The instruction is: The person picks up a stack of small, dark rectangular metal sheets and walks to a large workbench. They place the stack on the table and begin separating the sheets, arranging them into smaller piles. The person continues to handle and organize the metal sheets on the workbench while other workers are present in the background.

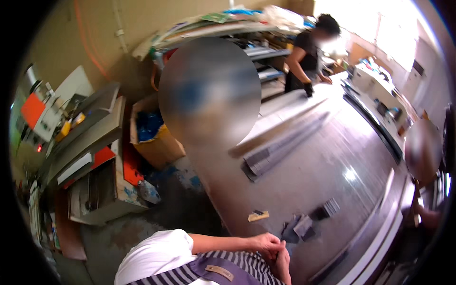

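My left hand (267, 243) comes in from a white sleeve and lies with curled fingers at the near edge of a long grey table (332, 166). My right hand (285, 265) sits just under it, touching it and partly hidden by my striped apron. Nothing is visible in either hand. Closest to them on the table are several small grey flat pieces (299, 227), a small tan piece (258, 216) and a little stack of grey strips (328, 208). Farther up lies a long pile of grey strips (280, 147).
A person in black (308, 52) works at the table's far end; another person (422, 152) stands at the right edge. On the left are a cardboard box with blue contents (152, 135), a grey and orange machine (85, 142) and cluttered shelves (256, 42).
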